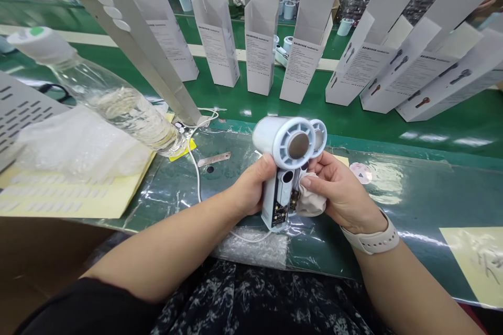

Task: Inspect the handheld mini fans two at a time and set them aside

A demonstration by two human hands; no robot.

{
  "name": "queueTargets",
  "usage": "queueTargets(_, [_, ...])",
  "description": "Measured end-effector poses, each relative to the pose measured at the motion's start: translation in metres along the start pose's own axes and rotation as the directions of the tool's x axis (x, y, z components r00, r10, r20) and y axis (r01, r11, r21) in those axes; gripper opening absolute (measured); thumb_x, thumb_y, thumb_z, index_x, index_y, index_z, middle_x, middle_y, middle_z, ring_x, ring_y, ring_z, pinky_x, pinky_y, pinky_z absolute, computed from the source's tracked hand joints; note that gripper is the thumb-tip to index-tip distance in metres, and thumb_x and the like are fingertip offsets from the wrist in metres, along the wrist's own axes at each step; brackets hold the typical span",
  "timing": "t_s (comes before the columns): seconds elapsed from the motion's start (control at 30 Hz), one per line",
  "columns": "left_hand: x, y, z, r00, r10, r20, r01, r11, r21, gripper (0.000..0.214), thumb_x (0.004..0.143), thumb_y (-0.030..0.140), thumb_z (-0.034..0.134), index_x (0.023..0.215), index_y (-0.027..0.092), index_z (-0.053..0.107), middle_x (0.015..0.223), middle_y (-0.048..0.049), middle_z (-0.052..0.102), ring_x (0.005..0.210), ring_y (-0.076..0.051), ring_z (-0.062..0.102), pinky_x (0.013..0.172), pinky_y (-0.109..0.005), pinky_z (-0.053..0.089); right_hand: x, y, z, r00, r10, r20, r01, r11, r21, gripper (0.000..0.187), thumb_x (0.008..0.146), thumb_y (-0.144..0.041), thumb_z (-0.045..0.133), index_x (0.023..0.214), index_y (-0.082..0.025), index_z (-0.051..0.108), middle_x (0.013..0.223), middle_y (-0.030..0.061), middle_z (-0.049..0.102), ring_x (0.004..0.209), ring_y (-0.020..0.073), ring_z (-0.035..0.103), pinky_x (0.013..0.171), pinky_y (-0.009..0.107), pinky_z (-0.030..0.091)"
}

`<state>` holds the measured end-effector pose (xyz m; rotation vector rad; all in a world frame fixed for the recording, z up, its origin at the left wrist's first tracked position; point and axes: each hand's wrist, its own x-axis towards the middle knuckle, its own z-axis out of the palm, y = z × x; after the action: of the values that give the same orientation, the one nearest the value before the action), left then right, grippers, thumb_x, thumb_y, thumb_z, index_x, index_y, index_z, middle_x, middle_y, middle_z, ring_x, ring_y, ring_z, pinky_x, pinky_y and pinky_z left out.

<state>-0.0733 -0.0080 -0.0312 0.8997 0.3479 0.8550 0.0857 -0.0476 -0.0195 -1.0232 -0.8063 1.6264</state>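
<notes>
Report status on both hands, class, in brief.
Left hand gripping white handheld fan; right hand pressing beige cloth to its body; white cable alongside.

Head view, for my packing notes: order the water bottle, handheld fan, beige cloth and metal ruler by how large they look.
Largest to smallest as they look:
1. water bottle
2. handheld fan
3. beige cloth
4. metal ruler

The bottle's nearness to the camera makes its lead over the fan unsure.

Left hand [251, 188] curled, right hand [341, 191] cupped facing it, close; left forearm [157, 256], right forearm [408, 288] angling inward.
</notes>
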Motion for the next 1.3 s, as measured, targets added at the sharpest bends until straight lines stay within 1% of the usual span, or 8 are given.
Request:
queueTargets(0.23, [0.004,0.017,0.003,0.998,-0.065,-0.023,0.061,0.991,-0.119,0.077,0.065,0.095,0.048,0.057,0.019,0.052,0.072,-0.011,0.067,0.088,-0.031,0.071,0.064,-0.038,0.06,-0.011,-0.014,-0.01,0.973,-0.063,0.223,0.046,0.996,0.082,0.024,0.074,-0.031,0.087,0.081,-0.022,0.066,0.065,-0.0045,0.06,0.05,0.0082,0.053,0.044,0.018,0.043])
queueTargets(0.33, [0.003,0.024,0.006,0.998,-0.056,-0.035,0.052,0.991,-0.122,0.075,0.067,0.093,0.05,0.055,0.019,0.051,0.084,-0.0131,0.07,0.099,-0.033,0.07,0.073,-0.043,0.061,-0.012,-0.017,-0.014,0.979,-0.181,0.089,0.178,0.983,0.043,0.019,0.077,-0.036,0.085,0.079,-0.024,0.07,0.068,-0.0031,0.059,0.053,0.0087,0.053,0.044,0.019,0.043])
queueTargets(0.43, [0.002,0.025,0.007,0.998,-0.055,-0.036,0.05,0.99,-0.131,0.073,0.068,0.091,0.052,0.055,0.019,0.05,0.088,-0.0136,0.071,0.102,-0.033,0.069,0.077,-0.044,0.061,-0.01,-0.018,-0.017,0.944,-0.312,-0.11,0.301,0.947,-0.108,0.016,0.076,-0.037,0.085,0.078,-0.026,0.074,0.075,-0.0005,0.061,0.062,0.012,0.056,0.05,0.023,0.049])
queueTargets(0.63, [0.004,0.016,0.003,0.995,-0.078,-0.067,0.067,0.987,-0.149,0.072,0.07,0.09,0.052,0.058,0.019,0.054,0.075,-0.0099,0.066,0.083,-0.026,0.069,0.07,-0.038,0.058,-0.006,-0.012,-0.014,0.893,-0.432,-0.124,0.4,0.889,-0.221,0.015,0.073,-0.038,0.086,0.075,-0.028,0.075,0.088,0.0028,0.06,0.076,0.0179,0.058,0.057,0.03,0.051])
queueTargets(0.8, [0.005,0.009,0.003,0.99,-0.076,-0.117,0.057,0.985,-0.161,0.065,0.076,0.082,0.056,0.064,0.018,0.059,0.067,-0.0067,0.064,0.078,-0.022,0.067,0.071,-0.033,0.056,-0.005,0.002,-0.003,0.754,-0.565,-0.334,0.409,0.803,-0.434,0.016,0.08,-0.025,0.08,0.092,-0.029,0.072,0.083,0.0008,0.062,0.075,0.0163,0.059,0.065,0.03,0.053])
queueTargets(0.93, [0.004,0.004,0.002,0.997,-0.06,-0.042,0.053,0.985,-0.163,0.071,0.073,0.086,0.054,0.081,0.017,0.066,0.061,-0.0048,0.063,0.071,-0.022,0.067,0.066,-0.031,0.056,-0.008,0.005,0.008,0.849,-0.502,-0.163,0.384,0.799,-0.462,0.012,0.082,-0.028,0.077,0.093,-0.026,0.07,0.088,0.0031,0.066,0.079,0.0187,0.064,0.07,0.034,0.057])
queueTargets(1.03, [0.003,0.001,0.001,0.999,-0.034,0.002,0.034,0.989,-0.141,0.072,0.073,0.086,0.054,0.09,0.017,0.068,0.057,-0.0027,0.061,0.064,-0.02,0.066,0.066,-0.031,0.056,-0.006,0.005,0.009,0.882,-0.445,-0.157,0.345,0.835,-0.428,0.018,0.079,-0.03,0.08,0.093,-0.025,0.069,0.084,0.0021,0.063,0.078,0.0177,0.062,0.068,0.032,0.056])
queueTargets(1.3, [-0.002,-0.001,0.005,0.998,0.062,-0.018,-0.06,0.992,0.112,0.07,0.063,0.088,0.062,0.065,0.018,0.061,0.051,-0.0017,0.054,0.056,-0.019,0.06,0.056,-0.031,0.052,0.0,0.011,0.005,0.977,-0.157,-0.143,0.14,0.982,-0.126,0.042,0.074,-0.037,0.083,0.102,-0.026,0.055,0.072,-0.0059,0.052,0.061,0.0118,0.054,0.052,0.023,0.047])
